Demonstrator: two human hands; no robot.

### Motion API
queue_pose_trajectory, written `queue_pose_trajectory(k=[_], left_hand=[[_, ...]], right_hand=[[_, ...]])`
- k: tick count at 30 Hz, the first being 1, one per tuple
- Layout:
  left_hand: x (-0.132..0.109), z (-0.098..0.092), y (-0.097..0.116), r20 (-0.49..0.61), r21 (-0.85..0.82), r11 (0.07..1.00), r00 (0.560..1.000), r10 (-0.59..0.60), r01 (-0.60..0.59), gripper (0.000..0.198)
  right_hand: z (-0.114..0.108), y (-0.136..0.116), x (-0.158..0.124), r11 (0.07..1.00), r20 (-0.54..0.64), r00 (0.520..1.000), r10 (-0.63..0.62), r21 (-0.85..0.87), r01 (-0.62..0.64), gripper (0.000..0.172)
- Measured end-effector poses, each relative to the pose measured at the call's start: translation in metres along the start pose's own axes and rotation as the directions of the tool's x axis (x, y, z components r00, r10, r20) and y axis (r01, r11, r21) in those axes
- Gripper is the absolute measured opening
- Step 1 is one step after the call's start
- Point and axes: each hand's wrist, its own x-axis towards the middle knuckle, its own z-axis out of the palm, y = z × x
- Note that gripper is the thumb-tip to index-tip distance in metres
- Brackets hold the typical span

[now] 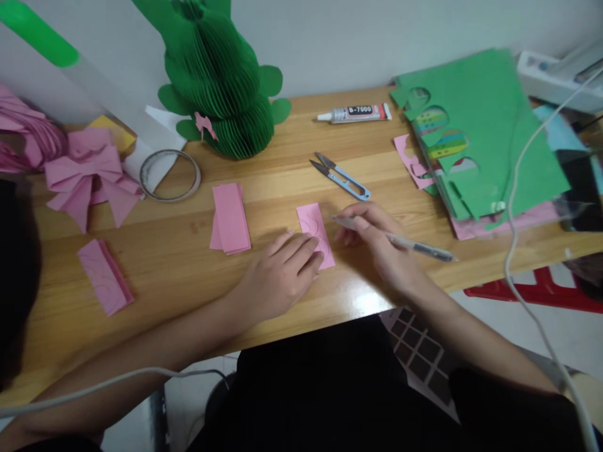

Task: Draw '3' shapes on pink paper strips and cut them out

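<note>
My left hand (285, 274) lies with its fingers stretched out over the lower part of a small pink paper strip (309, 216). Curved lines are drawn on the strip, and part of it is hidden beneath the fingers. In my right hand (384, 242) is a pen (419, 247), its tip just right of the strip and apart from it. A stack of pink paper strips (232, 218) is left of my left hand. Farther left sits another small pink stack (104, 277) with curves drawn on top. Blue-handled thread snips (346, 180) rest beyond the strip.
At the back stand a green honeycomb paper figure (221, 88) and a glue tube (360, 113). Pink paper bows (92, 172) and a tape roll (195, 179) are at left. Green paper sheets (485, 125) lie at right, crossed by a white cable (513, 188).
</note>
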Motion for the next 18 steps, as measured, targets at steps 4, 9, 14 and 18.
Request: queue_pose_trajectory(k=[4, 9, 14, 18], left_hand=[[0.000, -0.002, 0.001, 0.023, 0.009, 1.000, 1.000, 0.017, -0.018, 0.023], [-0.002, -0.002, 0.000, 0.029, 0.037, 0.999, 0.999, 0.034, -0.035, 0.026], [-0.001, -0.002, 0.001, 0.032, 0.022, 1.000, 0.999, 0.017, -0.018, 0.025], [-0.001, -0.003, 0.002, 0.032, 0.018, 1.000, 0.999, 0.002, -0.003, 0.025]], right_hand=[[0.009, 0.003, 0.008, 0.999, -0.032, 0.998, -0.050, -0.008, 0.050, 0.026], [0.016, 0.005, 0.013, 1.000, -0.098, 0.995, -0.021, -0.021, 0.019, 0.015], [0.017, 0.002, 0.013, 0.997, -0.076, 0.997, -0.027, -0.078, 0.021, 0.016], [0.017, 0.000, 0.013, 0.996, -0.056, 0.998, -0.015, -0.084, 0.011, 0.016]])
